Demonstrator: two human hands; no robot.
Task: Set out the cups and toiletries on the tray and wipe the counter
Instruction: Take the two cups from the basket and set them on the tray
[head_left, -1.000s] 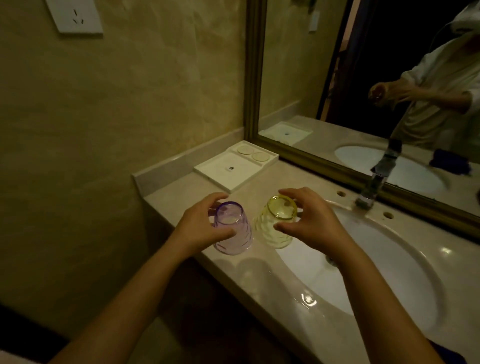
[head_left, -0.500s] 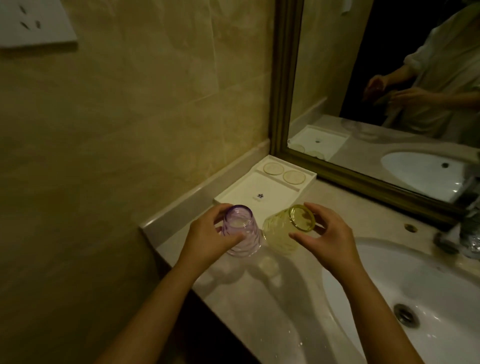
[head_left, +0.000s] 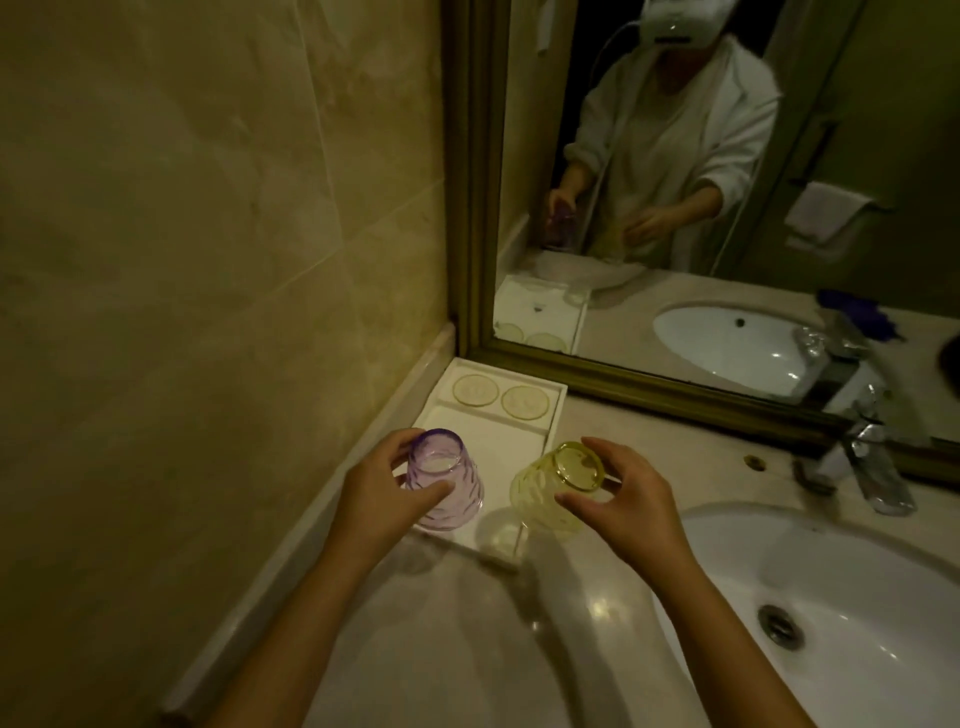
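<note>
Just beyond both hands, the white tray's (head_left: 485, 447) 2 round coasters (head_left: 475, 389) wait. Left hand (head_left: 384, 493) grips the inverted purple cup (head_left: 444, 480); right hand (head_left: 626, 499) grips the tilted yellow cup (head_left: 550, 491).

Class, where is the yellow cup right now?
In the head view the yellow cup is upside down in the right hand, over the tray's right edge, beside the purple cup.

Dim yellowish light, soft focus, glare spots on counter (head_left: 597, 608), wide-angle bending at edges
</note>
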